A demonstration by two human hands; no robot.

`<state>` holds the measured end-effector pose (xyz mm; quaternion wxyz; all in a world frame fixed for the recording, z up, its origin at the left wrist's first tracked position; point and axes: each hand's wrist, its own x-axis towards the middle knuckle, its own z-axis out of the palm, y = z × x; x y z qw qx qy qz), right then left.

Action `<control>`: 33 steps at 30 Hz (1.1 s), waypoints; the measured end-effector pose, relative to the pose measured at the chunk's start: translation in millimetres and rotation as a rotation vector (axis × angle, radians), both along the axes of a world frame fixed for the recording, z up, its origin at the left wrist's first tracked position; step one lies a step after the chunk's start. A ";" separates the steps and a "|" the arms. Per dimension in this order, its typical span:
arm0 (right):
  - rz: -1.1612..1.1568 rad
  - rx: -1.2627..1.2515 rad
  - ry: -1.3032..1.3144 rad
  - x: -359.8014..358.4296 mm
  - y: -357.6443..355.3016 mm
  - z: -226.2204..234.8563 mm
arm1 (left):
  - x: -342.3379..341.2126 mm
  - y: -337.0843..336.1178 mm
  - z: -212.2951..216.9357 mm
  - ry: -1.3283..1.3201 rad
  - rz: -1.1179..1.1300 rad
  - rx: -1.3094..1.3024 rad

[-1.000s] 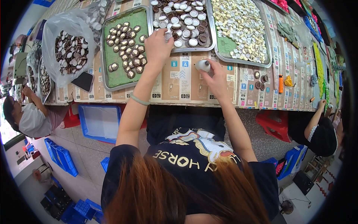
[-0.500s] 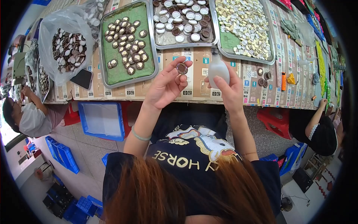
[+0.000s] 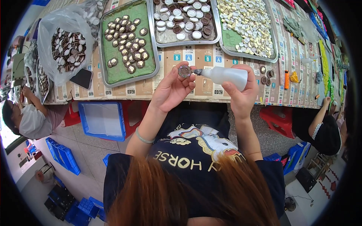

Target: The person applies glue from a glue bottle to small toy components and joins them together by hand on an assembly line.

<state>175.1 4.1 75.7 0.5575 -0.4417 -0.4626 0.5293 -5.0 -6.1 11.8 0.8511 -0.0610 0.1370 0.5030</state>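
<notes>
My left hand point(image 3: 171, 87) pinches a small round brown disc point(image 3: 184, 71) with a scalloped rim, its recessed face turned up. Wrapped round a white squeeze bottle point(image 3: 228, 76) is my right hand point(image 3: 243, 88). The bottle lies nearly level, and its dark nozzle points left, right at the disc's edge; whether the two touch I cannot tell. Beyond my hands, a tray of brown discs with white faces point(image 3: 181, 36) stands in the middle. To its left is a green-lined tray point(image 3: 109, 77) of brown discs with shiny gold centres. The tray at right point(image 3: 230, 37) holds many small gold and silver pieces.
A clear plastic bag point(image 3: 62, 77) of discs and a dark phone point(image 3: 82, 79) lie at left. Loose discs point(image 3: 268, 74), an orange lighter point(image 3: 286, 80) and a yellow scrap point(image 3: 295, 77) lie at right. Co-workers sit on both sides; a blue crate point(image 3: 102, 120) stands below the table edge.
My right hand has tipped the bottle from upright to nearly level and swung its nozzle left to the disc. The left hand stays almost in place, still holding the disc.
</notes>
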 end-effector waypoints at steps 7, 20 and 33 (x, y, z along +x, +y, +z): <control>0.020 -0.022 -0.111 -0.6 -0.1 -2.1 | 1.6 -1.0 3.7 0.004 -0.018 -0.016; -0.026 -0.002 -0.197 -3.4 -0.1 -2.9 | 0.7 -0.4 -1.4 -0.027 -0.035 -0.021; -0.034 -0.074 0.002 2.3 -0.8 -0.9 | -5.0 0.2 -1.6 0.178 -0.010 -0.121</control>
